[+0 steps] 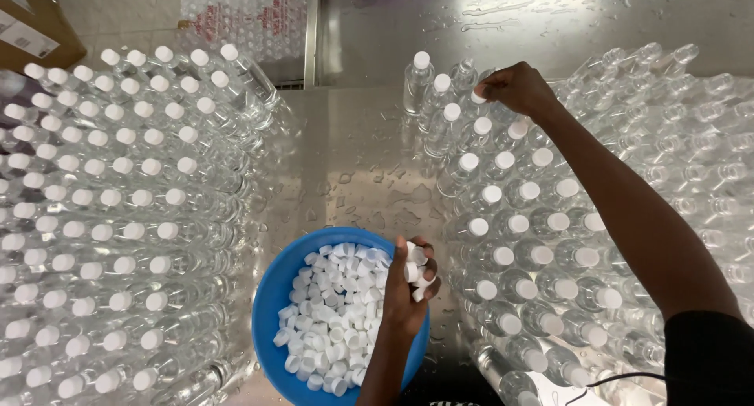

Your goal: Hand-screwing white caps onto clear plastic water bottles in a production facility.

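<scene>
Glistening wet steel table (353, 162), crowded bottles (118, 217).

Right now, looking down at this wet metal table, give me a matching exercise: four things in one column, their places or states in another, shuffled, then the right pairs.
Things:
1. round blue plastic bowl
2. left hand
3. right hand
4. uncapped clear plastic bottles

Places or states:
A. far right of the table
B. holds several white caps above the bowl's rim
C. grip on a cap atop a bottle at the back
D. full of loose white caps

Pairs: 1-D, 2-B, 3-C, 4-A
</scene>
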